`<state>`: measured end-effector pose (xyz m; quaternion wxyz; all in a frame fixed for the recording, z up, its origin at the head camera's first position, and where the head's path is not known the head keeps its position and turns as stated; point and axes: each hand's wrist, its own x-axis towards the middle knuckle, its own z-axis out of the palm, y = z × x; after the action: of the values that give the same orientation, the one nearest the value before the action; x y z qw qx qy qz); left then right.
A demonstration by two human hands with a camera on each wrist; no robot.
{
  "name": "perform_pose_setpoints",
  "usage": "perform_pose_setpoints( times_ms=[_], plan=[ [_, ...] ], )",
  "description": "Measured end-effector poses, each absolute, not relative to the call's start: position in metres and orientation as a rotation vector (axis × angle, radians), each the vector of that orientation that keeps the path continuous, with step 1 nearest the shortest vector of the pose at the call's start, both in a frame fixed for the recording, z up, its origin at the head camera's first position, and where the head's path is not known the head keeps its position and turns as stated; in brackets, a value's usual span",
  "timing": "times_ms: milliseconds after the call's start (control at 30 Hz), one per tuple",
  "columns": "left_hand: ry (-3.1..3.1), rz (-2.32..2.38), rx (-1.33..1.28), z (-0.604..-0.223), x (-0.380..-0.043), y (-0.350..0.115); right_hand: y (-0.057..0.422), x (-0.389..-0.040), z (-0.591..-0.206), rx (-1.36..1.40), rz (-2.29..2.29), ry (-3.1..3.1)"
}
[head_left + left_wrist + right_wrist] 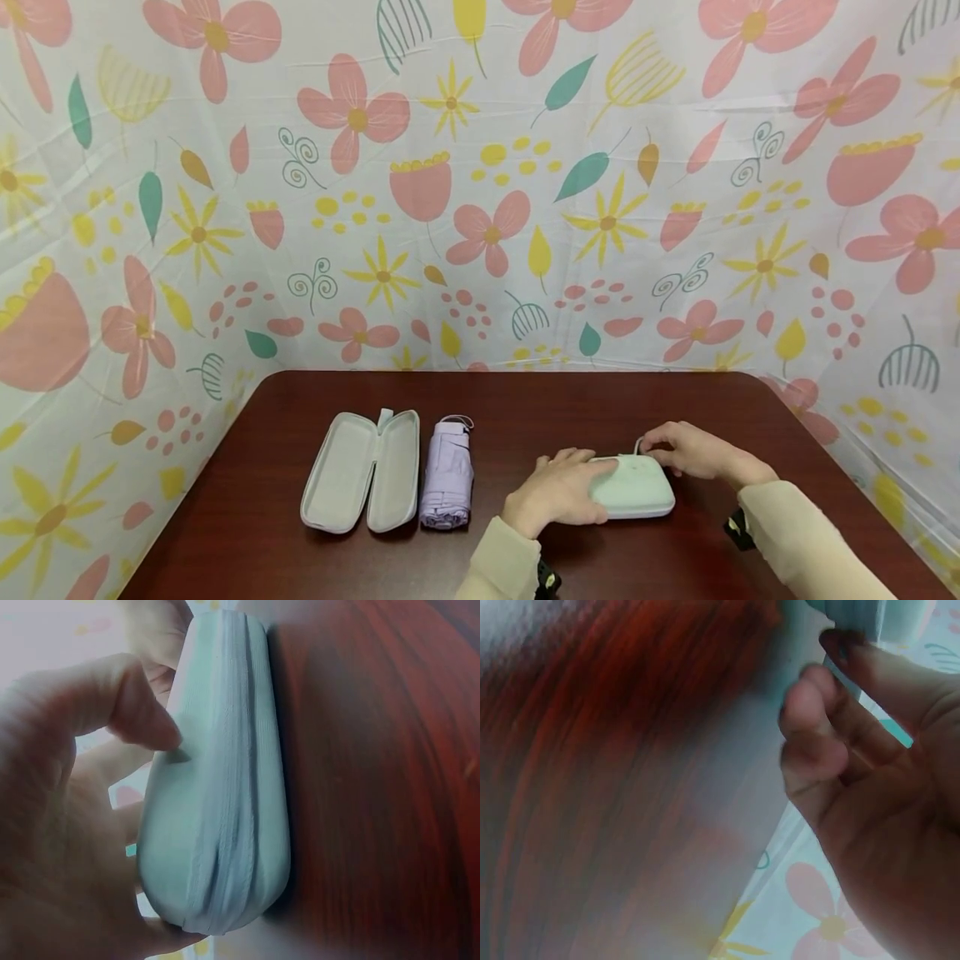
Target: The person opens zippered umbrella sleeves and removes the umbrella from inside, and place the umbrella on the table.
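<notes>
A mint-green zip case [637,490] lies closed on the table at the right, a pale zipper band [232,750] running along its side. My left hand [558,490] grips its left end, with the thumb [146,712] against the shell and the fingers spread around the end. At the back right corner, my right hand [697,454] pinches the grey strap-like pull [638,447] between thumb and curled fingers. In the right wrist view the fingertips [804,705] are right at the case's end, and most of the pull is hidden.
An open grey hard case [341,479] lies at the left of the dark red-brown table [525,408], its two halves spread. Beside it is a folded lilac umbrella [447,479] with a wrist loop. A flowered cloth [480,167] hangs behind and along the sides.
</notes>
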<state>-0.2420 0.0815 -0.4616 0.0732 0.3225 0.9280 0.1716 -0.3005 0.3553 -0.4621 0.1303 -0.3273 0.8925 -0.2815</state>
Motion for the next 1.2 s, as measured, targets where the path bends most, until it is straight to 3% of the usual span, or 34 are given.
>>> perform_pose_setpoints(
  times_ms=[600,1200],
  plan=[
    [2.807,0.499,0.973,-0.465,-0.241,0.079,0.351,-0.287,-0.473,-1.080,-0.638,3.018],
    [2.851,0.510,0.926,-0.465,-0.241,0.077,0.343,-0.267,-0.473,-0.705,-0.593,3.190]
  ],
)
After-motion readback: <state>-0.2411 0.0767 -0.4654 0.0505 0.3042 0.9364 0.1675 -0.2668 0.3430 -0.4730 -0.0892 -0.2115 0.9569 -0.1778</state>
